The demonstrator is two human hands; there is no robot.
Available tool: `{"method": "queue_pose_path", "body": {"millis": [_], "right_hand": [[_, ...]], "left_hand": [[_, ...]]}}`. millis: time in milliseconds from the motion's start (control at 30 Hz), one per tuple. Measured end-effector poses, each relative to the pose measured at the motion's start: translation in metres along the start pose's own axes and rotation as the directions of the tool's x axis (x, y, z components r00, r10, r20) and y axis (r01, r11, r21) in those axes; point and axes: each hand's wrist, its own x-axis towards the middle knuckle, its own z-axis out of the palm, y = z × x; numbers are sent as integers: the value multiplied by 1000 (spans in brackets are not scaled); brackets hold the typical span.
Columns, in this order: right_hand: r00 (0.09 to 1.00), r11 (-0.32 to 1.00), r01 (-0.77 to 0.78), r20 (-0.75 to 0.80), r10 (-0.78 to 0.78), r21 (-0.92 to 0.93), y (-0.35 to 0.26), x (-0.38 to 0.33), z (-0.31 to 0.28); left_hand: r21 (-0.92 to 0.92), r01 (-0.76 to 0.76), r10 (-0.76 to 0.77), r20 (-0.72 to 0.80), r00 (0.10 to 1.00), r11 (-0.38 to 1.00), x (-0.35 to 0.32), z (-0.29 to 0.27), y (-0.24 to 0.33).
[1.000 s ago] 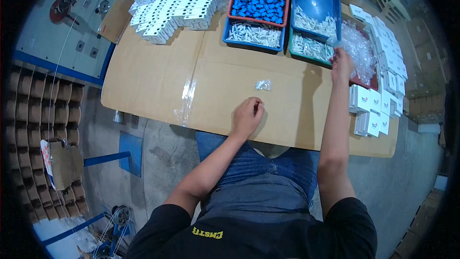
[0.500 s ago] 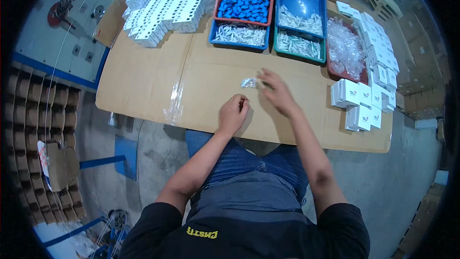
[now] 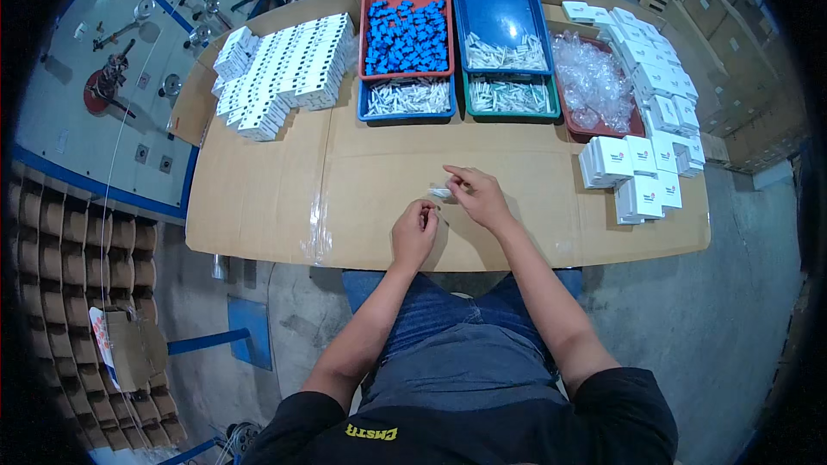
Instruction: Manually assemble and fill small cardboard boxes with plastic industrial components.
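A small clear packet with whitish pieces in it point(image 3: 440, 193) lies on the cardboard-covered tabletop in front of me. My right hand point(image 3: 479, 198) is at the packet's right side, fingers apart; the thumb side comes close to it or touches it. Closer to the table's front edge, my left hand point(image 3: 414, 232) has its fingers curled together. Whatever may be between those fingers is too small to make out.
Behind the hands stand a red tray of blue pieces point(image 3: 407, 76), blue trays point(image 3: 406, 119) point(image 3: 502, 4) and a green tray point(image 3: 514, 114), holding white pieces. A red tray of clear plastic point(image 3: 639, 125) sits right. White boxes are stacked left point(image 3: 289, 73) and right point(image 3: 613, 161).
My right hand has come in from the right, closer to the packet and to my left hand. The left hand stays curled. The whole view has shifted, showing more beyond the table's far side.
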Motion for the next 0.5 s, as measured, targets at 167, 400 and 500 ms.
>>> {"method": "queue_pose_path", "body": {"millis": [167, 400, 500], "right_hand": [[978, 916, -197, 4, 209, 350, 21, -17, -4], [926, 386, -304, 175, 335, 871, 18, -32, -21], [941, 431, -253, 116, 318, 866, 13, -33, -30]], "left_hand": [[-60, 43, -41, 30, 999, 997, 0, 0, 5], [-48, 58, -56, 37, 998, 997, 2, -5, 4], [-63, 67, -63, 57, 996, 996, 4, -3, 2]]}}
